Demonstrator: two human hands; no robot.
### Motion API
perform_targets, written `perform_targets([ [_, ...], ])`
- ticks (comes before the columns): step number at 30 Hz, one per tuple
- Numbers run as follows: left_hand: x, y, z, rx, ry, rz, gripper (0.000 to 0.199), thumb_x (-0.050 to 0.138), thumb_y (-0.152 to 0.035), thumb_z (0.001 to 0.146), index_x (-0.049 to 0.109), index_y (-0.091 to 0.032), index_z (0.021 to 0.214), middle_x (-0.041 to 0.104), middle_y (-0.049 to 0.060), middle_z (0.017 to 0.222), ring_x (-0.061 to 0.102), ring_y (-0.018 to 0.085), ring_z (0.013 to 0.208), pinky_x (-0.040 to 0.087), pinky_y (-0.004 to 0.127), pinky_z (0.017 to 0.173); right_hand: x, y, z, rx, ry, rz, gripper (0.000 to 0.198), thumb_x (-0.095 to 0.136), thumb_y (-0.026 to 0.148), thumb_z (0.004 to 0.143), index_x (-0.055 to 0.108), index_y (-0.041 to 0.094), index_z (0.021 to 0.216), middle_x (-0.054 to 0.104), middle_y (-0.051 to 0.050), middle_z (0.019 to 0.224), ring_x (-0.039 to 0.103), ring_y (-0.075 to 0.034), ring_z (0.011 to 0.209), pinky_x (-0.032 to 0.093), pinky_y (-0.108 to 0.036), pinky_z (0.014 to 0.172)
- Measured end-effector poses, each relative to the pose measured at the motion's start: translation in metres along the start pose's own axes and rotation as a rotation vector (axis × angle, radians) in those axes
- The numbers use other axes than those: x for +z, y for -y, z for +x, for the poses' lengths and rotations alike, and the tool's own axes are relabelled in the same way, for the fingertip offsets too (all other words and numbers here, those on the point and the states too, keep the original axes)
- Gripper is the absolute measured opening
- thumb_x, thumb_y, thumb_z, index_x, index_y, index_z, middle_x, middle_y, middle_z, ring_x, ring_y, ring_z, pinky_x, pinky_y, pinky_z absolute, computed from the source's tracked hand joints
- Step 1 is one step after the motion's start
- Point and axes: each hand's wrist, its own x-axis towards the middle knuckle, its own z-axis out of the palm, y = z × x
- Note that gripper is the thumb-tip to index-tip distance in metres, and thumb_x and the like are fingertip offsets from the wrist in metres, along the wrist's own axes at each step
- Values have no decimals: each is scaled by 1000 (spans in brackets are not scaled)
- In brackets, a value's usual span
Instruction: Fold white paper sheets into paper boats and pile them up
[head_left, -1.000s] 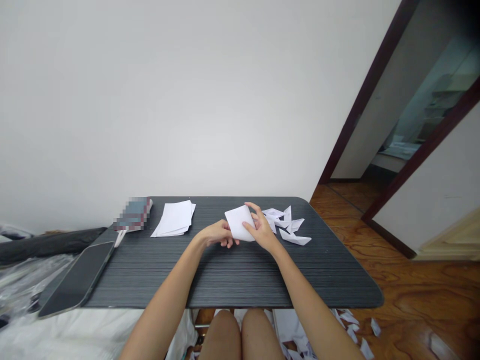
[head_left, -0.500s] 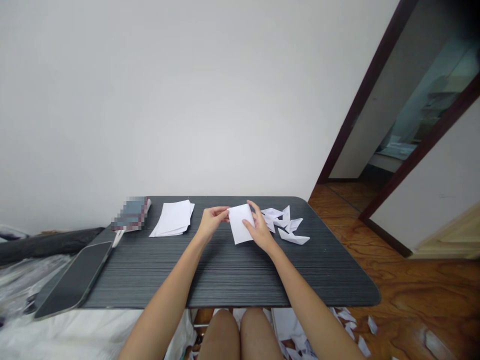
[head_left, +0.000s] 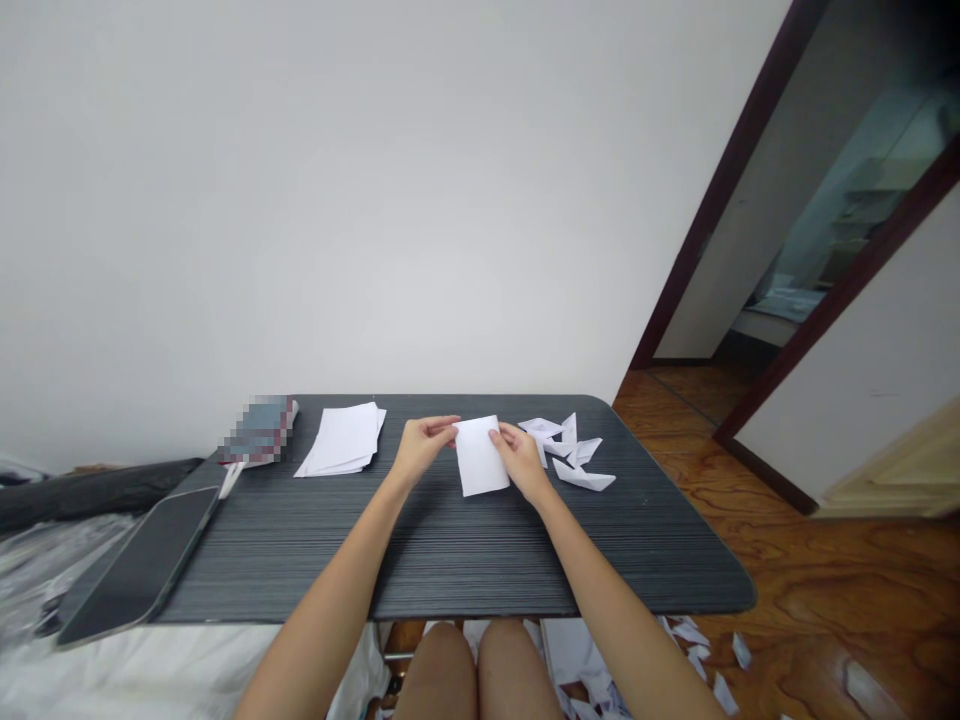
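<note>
Between my hands, a sheet of white paper is held up over the dark table, its far edge appearing folded. My left hand pinches its upper left corner between thumb and fingers. At the upper right edge, my right hand grips it with the thumb on the front and fingers behind. Just right of that hand lie several folded paper boats, loosely grouped. To the left rests a stack of white paper sheets, slightly fanned.
The dark table has a wall behind it. A tablet-like dark panel and a blurred-out packet are at its left. Paper scraps lie on the wooden floor, right. A doorway opens at far right.
My right hand has shifted its hold up to the paper's upper right edge, with its fingers drawn in. The paper has turned a little straighter and sits slightly lower.
</note>
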Motion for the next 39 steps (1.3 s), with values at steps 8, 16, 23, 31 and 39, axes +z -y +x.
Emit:
perform_targets([
  [8,0,2,0,9,46,47,34,61,-27,63,62,-8,92,67,8,74,61,16,63,48,27,64,-4,1,1,49,-58,76,31,60,37,62,62,13,81,67,-6,73,60,-19,64,46,-30,60],
  [16,-1,4,2,17,54,60,34,60,-28,64,62,-7,91,67,9,75,61,16,63,48,28,64,-4,2,1,64,-49,103,29,61,35,62,62,13,80,67,-6,73,61,-19,64,46,-31,61],
  [23,0,0,0,4,54,60,33,61,-26,64,63,-8,91,67,8,73,61,16,63,48,27,64,-4,5,-2,61,-39,95,30,61,36,62,61,13,81,67,-6,76,61,-19,65,46,-32,64],
  [31,0,-1,0,8,52,62,31,60,-26,63,63,-8,88,67,8,74,60,15,62,48,27,64,-5,4,-1,67,-49,99,34,60,41,61,63,14,82,67,-6,73,60,-19,64,46,-32,63],
  [39,-3,-5,-2,49,81,172,15,58,-20,60,62,-10,70,61,2,57,52,10,48,42,19,48,-3,9,-4,51,-6,36,30,58,43,64,63,13,65,62,-2,59,53,-14,53,40,-25,52],
])
